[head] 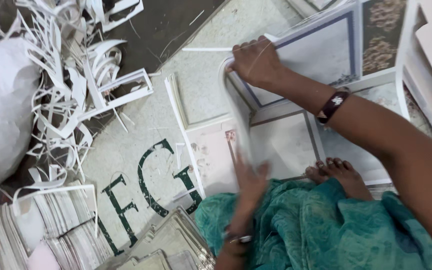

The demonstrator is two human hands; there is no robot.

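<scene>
Head view, looking down at the floor (126, 145), pale and speckled, painted with dark green letters. Nearest, at the bottom edge: teal cloth (316, 230) over the lap, one bare foot (337, 175) poking out onto the printed sheets. Left hand (248, 180), blurred, bangle at the wrist, pressed flat with fingers spread against the lower end of a bent white strip (236, 112); not clamped round it as far as can be told. Strip curving up from that hand to the right hand (256, 62), standing on edge above the sheets. Right hand closed over the strip's upper end and the corner of a blue-bordered card (321, 55), fingers curled together, dark wristband (332, 105) further up the arm. Under both hands: large printed sheets (286, 142) with grey and blue frame lines and floral corners, lying flat, overlapping, reaching toward the floor's right edge. Just left of them, a thin stack of pale cards (178, 97) fanned at its edge. At the bottom left corner: stacks of trimmed cards (61, 225) packed on edge, more stacks (173, 247) beside the teal cloth. Further off, at the upper left: tangled heap of white paper offcuts (76, 75) on a dark mat (171, 25), a white sack (1, 110) touching the heap at the left edge.
</scene>
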